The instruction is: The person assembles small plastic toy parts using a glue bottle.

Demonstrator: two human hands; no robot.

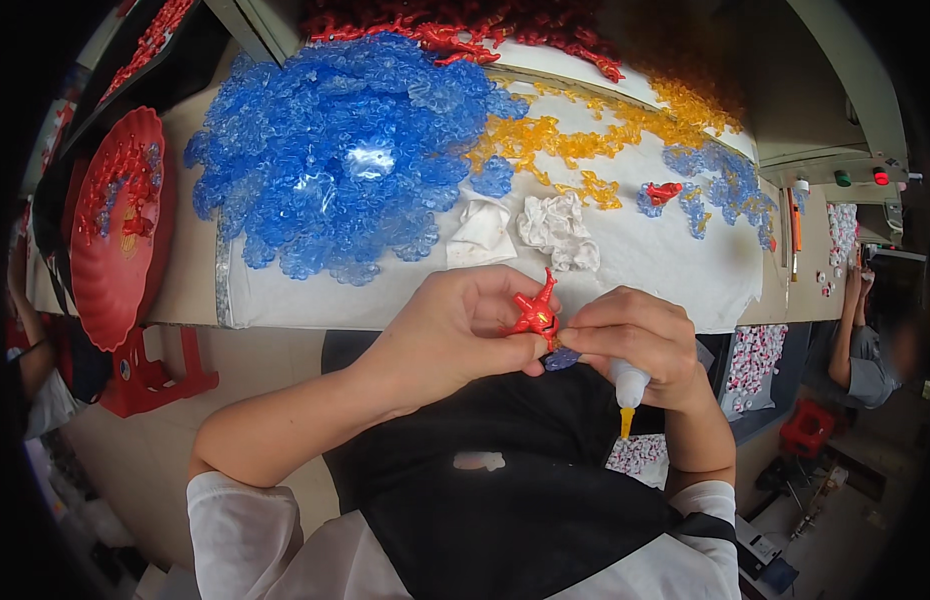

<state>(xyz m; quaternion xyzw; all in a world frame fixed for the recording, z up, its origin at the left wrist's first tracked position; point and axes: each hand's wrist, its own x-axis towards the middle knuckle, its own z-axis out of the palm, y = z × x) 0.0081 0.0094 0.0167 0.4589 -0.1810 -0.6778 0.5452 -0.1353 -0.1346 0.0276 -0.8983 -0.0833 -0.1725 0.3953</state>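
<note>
**Red figure held between two hands at the table's near edge**

Take the red figure [534,318] as the centre of the dial, 12 pointing away from the person. It is held up near the close edge of the table [285,306]. The left hand [453,330], at 9 o'clock, has its grip closed around the figure, pinching it between thumb and fingers. The right hand [640,335], at 3, clasps a white bottle [630,382] whose amber nozzle [626,423] points to 6; its thumb and forefinger also reach a blue piece [561,358] at the figure's lower end. Whether that piece is joined to the figure, I cannot tell.

A large heap of clear blue pieces [335,170] lies between 10 and 11, amber pieces [535,142] at 12, and a crumpled white tissue [558,230] just past 12. A scalloped red tray [107,300] stands at 9.
</note>
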